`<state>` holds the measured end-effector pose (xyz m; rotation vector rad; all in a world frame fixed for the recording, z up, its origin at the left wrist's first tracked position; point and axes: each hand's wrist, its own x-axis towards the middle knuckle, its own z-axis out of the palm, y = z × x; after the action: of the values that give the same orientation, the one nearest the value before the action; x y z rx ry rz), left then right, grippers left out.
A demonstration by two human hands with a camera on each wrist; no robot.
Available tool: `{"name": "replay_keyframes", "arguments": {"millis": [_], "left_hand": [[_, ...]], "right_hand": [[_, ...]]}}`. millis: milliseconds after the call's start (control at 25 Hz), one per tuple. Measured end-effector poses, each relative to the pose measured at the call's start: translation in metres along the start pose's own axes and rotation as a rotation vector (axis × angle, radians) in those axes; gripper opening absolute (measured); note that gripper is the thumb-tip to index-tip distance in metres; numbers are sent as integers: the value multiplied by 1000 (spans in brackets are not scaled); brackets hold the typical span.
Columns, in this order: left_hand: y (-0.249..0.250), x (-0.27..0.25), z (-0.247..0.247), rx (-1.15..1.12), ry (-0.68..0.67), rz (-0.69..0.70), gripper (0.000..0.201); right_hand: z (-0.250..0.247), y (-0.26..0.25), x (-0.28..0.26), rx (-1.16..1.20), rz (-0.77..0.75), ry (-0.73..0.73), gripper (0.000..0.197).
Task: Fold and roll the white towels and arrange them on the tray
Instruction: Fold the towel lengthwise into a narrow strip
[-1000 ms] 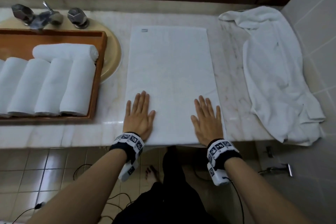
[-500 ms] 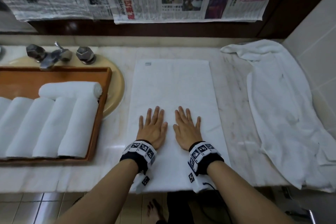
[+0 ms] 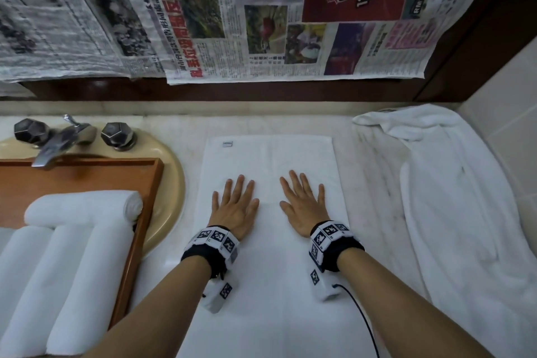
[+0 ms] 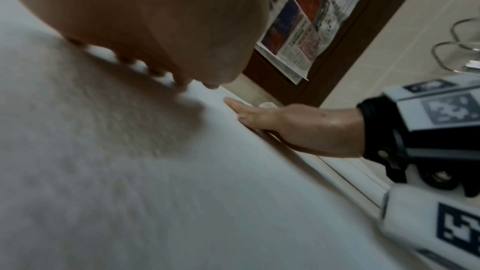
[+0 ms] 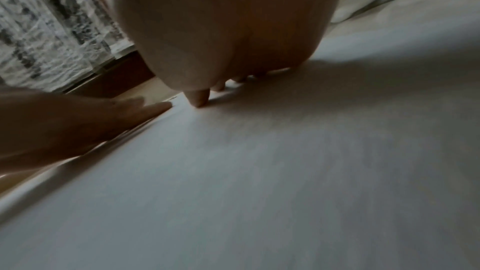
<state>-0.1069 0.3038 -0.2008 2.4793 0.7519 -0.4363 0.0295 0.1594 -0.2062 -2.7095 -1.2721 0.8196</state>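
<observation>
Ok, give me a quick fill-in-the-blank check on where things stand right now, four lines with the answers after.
1. Both hands, the left hand and the right hand, lie ____ on the folded towel.
2. The rolled towels sit in the wooden ____.
3. The crumpled towel lies to the ____ of the folded one.
4. Above the counter hang sheets of ____.

Missing words: flat; tray; right; newspaper

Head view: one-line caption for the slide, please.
Both hands, left hand and right hand, press flat on a folded white towel beside a tray of rolled towels.
</observation>
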Motion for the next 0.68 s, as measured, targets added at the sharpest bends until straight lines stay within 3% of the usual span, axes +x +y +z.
{"name": "replay_keyframes", "arguments": {"millis": [280, 400, 560, 680], "left_hand": [[-46, 25, -27, 117, -6, -127, 67], [-45, 28, -27, 150, -30, -136, 68], [-47, 29, -25, 154, -35, -140, 68], [-48, 30, -23, 145, -28, -130, 68]], "right_hand": [[-49, 59, 54, 77, 319, -56, 66], [-69, 67, 74, 57, 381, 14, 67], [-89, 79, 90, 36, 255, 229, 62], [-107, 86, 98, -80, 221, 249, 53]]}}
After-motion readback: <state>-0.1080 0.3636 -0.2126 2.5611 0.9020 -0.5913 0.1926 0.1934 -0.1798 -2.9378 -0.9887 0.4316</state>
